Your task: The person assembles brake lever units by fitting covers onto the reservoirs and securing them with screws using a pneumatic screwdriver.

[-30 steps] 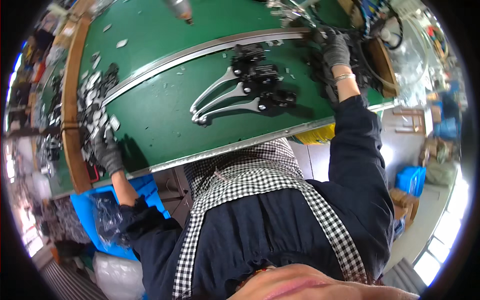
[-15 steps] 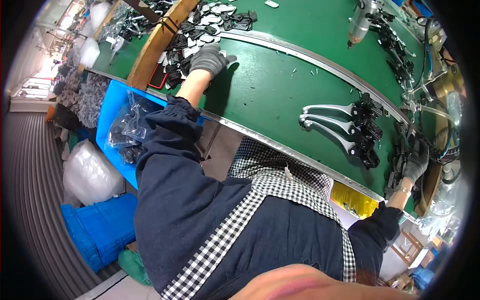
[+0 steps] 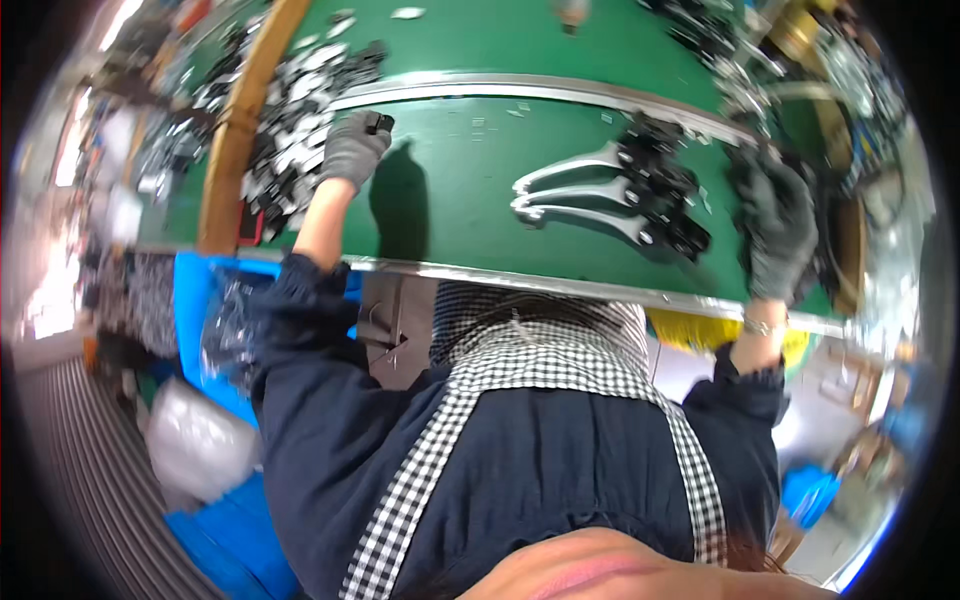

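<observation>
In my gloved left hand [image 3: 354, 152] the fingers are closed on a small black cover [image 3: 380, 123], lifted above the bench beside a heap of black and silver covers [image 3: 310, 120]. My gloved right hand [image 3: 780, 220] is at the right end of the bench, over dark lever parts [image 3: 815, 265]. Motion smears its fingers, so its hold cannot be made out. Between my hands lie three brake lever assemblies [image 3: 655, 185] side by side, silver levers pointing left and black bodies to the right.
A wooden bar [image 3: 232, 140] borders the heap on the left. A metal strip [image 3: 480, 88] runs across the green bench [image 3: 460, 190]. Small screws [image 3: 478, 122] lie near it. At the top hangs a blurred tool tip [image 3: 570, 14]. A blue bin [image 3: 190, 300] stands below left.
My left hand has come up from the heap with a black cover. My right hand remains at the right-hand parts, its fingers now blurred. The whole view has turned and shifted.
</observation>
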`<state>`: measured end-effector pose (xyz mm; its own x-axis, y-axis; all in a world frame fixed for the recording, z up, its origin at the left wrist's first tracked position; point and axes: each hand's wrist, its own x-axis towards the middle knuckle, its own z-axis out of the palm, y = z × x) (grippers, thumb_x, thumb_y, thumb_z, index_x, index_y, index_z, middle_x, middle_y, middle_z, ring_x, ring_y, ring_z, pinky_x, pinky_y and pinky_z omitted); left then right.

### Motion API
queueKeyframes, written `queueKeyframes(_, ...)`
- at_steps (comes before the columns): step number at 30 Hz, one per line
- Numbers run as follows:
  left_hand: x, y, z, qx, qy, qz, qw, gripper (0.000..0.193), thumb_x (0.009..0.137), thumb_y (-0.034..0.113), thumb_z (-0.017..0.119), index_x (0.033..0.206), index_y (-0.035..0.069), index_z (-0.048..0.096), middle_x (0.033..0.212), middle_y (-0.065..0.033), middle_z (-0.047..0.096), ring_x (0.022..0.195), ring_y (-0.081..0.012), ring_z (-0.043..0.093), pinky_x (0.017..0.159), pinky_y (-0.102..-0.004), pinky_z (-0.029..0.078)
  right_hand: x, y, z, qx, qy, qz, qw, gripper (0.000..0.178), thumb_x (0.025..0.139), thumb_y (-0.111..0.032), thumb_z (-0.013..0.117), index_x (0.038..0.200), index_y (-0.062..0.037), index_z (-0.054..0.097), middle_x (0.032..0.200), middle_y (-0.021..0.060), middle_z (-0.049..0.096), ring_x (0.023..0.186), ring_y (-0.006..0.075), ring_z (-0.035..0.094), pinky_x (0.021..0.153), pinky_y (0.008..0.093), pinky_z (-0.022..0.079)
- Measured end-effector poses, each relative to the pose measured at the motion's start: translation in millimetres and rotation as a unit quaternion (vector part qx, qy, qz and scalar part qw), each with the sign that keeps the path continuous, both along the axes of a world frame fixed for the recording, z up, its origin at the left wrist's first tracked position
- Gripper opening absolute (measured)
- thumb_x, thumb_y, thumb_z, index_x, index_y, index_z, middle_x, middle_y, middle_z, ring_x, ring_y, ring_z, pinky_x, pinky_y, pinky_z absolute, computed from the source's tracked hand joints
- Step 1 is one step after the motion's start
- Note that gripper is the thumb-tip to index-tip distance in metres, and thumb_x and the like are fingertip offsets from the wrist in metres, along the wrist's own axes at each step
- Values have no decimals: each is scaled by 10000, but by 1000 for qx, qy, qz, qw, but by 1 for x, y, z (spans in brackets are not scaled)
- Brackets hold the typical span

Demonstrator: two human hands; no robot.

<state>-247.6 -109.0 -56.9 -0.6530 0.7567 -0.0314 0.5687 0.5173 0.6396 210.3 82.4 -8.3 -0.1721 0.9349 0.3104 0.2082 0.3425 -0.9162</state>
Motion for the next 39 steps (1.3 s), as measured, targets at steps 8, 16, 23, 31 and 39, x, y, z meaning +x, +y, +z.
queueKeyframes(8,228,92,59,293,-78,-324,896,250,910,43,623,1158,25,654,1043,-100,673,910,-184,657,795,-291,553,-61,-40,10,-89,105,154,978,162,926,-104,659,1057,-8,663,822,36,694,675,68,626,605,217,523)
queueKeyframes(16,265,116,56,319,68,-298,897,322,856,129,707,1166,53,663,1045,-150,674,898,-258,667,775,-345,562,-38,-33,-11,-69,93,42,992,181,882,-111,713,1010,2,653,841,57,697,751,72,642,661,209,533)
queueKeyframes(23,280,104,40,187,-387,-178,885,290,929,117,643,1187,-18,639,936,-130,706,757,-157,698,686,-258,585,-25,-43,-11,-115,157,39,980,199,902,-94,683,1074,-2,644,873,72,706,739,85,656,624,215,532)
queueKeyframes(31,296,97,39,185,-357,-168,900,223,948,111,616,1120,-24,659,893,-95,693,738,-128,686,636,-245,574,-29,-51,-22,-18,84,-6,996,237,911,-116,682,1111,2,631,937,97,723,784,108,683,690,224,551)
queueKeyframes(39,292,92,50,174,-339,-199,903,263,937,101,631,1174,-14,632,840,-61,678,685,-102,647,608,-219,544,-5,-41,-9,-252,160,70,952,342,924,-266,684,1138,-6,623,860,49,689,714,83,658,594,208,532)
